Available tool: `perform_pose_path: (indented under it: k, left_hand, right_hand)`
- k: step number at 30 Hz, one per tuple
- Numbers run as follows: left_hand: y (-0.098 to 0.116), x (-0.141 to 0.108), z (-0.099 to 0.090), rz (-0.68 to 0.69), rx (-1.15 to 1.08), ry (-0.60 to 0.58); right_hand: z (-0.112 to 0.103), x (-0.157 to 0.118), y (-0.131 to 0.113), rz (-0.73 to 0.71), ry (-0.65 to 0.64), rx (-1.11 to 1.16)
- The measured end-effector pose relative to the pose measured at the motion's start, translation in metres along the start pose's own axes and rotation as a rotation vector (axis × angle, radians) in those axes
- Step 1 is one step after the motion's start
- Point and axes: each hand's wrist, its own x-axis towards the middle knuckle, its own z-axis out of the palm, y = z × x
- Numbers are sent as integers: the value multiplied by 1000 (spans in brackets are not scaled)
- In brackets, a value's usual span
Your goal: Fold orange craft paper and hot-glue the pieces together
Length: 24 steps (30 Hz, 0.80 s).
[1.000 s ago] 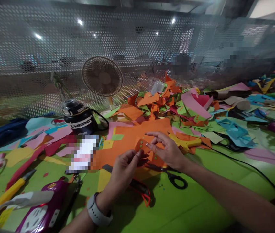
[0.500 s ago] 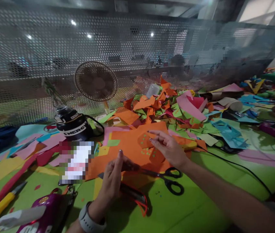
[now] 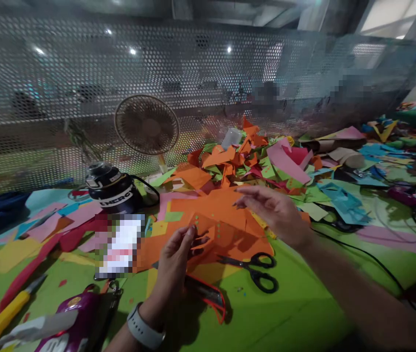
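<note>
My left hand (image 3: 178,252) pinches an orange paper piece (image 3: 210,226) dotted with green bits, between thumb and fingers. The piece hangs over larger orange paper sheets (image 3: 226,198). To its right, my right hand (image 3: 276,212) hovers above the paper, fingers stretched to the left and apart from the thumb, with nothing visible in it. Black-handled scissors (image 3: 255,271) lie below the hands, blades toward my left hand. Near my left wrist is a red-edged dark object (image 3: 208,296), partly hidden. A yellow tool (image 3: 266,227) lies partly covered by my right hand.
A dark bottle (image 3: 114,188), a phone (image 3: 122,244) and a purple tool (image 3: 74,318) are on the left, near a yellow-handled cutter (image 3: 10,310). Behind stand a fan (image 3: 147,124) and a paper scrap heap (image 3: 230,159). A black cable (image 3: 362,264) crosses the right side.
The green-dotted orange piece has passed from my right hand to my left, whose fingers have closed on it. My right hand has moved away to the right.
</note>
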Motion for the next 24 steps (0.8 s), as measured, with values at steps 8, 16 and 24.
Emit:
perform_pose_path:
  k: [8, 16, 24]
  left_hand:
    - [-3, 2, 2, -22, -51, 12]
    - [-1, -2, 5, -20, -78, 27]
    - [-5, -7, 7, -15, -87, -6]
  right_hand:
    - [-44, 0, -24, 73, 146, 118]
    - [-46, -4, -2, 285, -25, -108]
    - [-8, -12, 39, 359, -175, -317]
